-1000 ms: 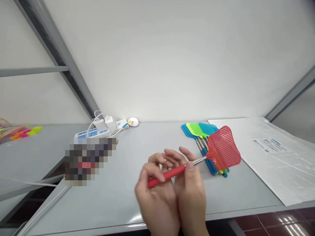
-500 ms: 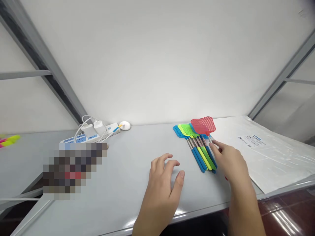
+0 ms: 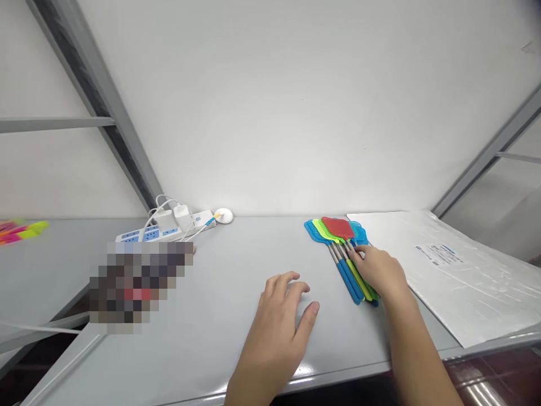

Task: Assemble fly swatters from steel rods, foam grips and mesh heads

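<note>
Several fly swatters lie in a fanned pile on the grey table [image 3: 203, 327], with mesh heads toward the wall and handles toward me. A red fly swatter [image 3: 338, 227] is on top, and my right hand [image 3: 374, 269] pinches its metal shaft just below the head; most of its handle is hidden under my hand. Beneath it show a blue fly swatter [image 3: 315, 231] at the left, a yellow-green one [image 3: 324, 230] and another blue head [image 3: 359, 230] at the right. To the left of the pile, my left hand [image 3: 279, 324] hovers over the table with fingers spread and holds nothing.
On the right lies a flat white plastic package [image 3: 473, 287] with a label. At the back left are a power strip [image 3: 146, 232] with plugs and cords, and a round white object [image 3: 224, 215]. A blurred-out patch lies before them. Bright coloured things [image 3: 25, 231] sit far left.
My right hand has lowered the red fly swatter and moved it left onto the pile. My left hand stays spread in nearly the same place. The view has shifted slightly.
</note>
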{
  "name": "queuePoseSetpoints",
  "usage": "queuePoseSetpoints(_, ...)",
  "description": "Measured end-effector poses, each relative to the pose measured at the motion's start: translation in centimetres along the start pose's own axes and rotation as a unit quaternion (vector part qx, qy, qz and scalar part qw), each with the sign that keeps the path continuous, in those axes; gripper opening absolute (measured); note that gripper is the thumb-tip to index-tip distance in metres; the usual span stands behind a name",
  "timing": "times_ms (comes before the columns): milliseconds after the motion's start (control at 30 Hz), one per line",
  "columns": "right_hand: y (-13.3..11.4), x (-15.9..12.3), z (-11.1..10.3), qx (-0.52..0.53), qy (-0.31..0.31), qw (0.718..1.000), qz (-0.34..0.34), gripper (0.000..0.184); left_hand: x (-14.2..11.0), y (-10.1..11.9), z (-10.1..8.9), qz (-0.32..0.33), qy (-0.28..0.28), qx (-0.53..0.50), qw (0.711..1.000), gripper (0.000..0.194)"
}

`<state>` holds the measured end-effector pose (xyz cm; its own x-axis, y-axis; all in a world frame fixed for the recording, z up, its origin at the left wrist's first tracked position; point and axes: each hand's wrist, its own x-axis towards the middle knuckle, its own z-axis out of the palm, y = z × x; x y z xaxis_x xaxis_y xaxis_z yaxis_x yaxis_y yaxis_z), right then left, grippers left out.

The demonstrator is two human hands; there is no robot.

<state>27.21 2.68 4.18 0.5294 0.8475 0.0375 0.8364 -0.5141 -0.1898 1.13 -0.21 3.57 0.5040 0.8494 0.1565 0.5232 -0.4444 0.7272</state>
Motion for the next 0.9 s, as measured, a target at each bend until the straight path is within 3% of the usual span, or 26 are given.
queuePoseSetpoints(300,1.1,-0.3,0.1,0.025,0.018,0.999,0.025,0.075,-0.2,0.2,-0.2,-0.003,-0.007,-0.013,1.0,0.025)
queuePoseSetpoints(500,1.4,0.4,0.9,0.058,-0.04,0.997,0.025,0.085,-0.1,0.2,-0.1,0.002,-0.013,-0.021,1.0,0.024)
queuePoseSetpoints(633,0.1,0.9,1.3,0.043,-0.057,0.997,0.013,0.093,0.0,0.4,-0.1,0.012,-0.012,-0.025,1.0,0.023)
queuePoseSetpoints(733,-1.6,1.3,2.1,0.001,-0.048,0.999,0.01,0.088,0.1,0.5,-0.1,0.017,-0.011,-0.028,0.999,0.021)
queuePoseSetpoints(900,-4.5,0.4,3.9,-0.074,0.014,0.996,-0.048,0.061,0.1,0.8,-0.1,0.019,-0.005,-0.026,0.999,0.02)
